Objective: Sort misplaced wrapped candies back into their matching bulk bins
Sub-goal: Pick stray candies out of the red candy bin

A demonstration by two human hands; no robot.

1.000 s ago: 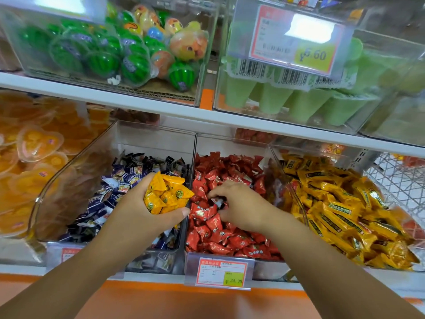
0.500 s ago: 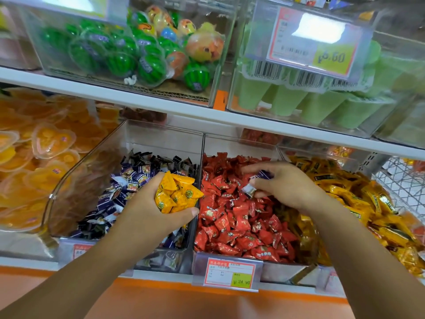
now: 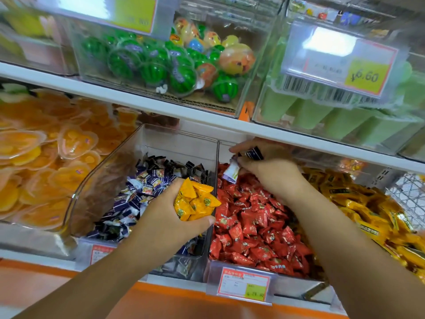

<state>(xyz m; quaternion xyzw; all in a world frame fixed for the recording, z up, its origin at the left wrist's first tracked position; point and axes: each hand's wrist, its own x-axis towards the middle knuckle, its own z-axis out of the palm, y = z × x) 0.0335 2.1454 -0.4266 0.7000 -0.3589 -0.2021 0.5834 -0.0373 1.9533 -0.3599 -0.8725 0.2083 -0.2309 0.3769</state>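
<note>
- Nearest us: a price tag clipped to the front of the red bin, above an orange shelf edge.
- Our left hand hovers over the divider btw the blue bin and the red bin. Fingers and thumb are curled tight round a bunch of yellow candies, w/ no gap showing.
- We read that hand as a holding pouch. These strays match the yellow heap at far right, past the other arm, so they're prob. parked here for now.
- Red candies fill the middle bin, and blue candies fill the bin to its left.
- Further in, our right hand is above the far end of the red bin, just right of the divider.
- Its thumb and fingertips are pinched together on two blue strays. A pale one dangles below the fingers and a darker one pokes out on top.
- They seem to be held by the wrapper ends, so a slight loosening should drop them. Their matching bin is just left, across the divider.
- Farther left: orange jelly cups in a heap.
- Farthest, on the upper shelf: watermelon balls, green cups, and a second tag.
</note>
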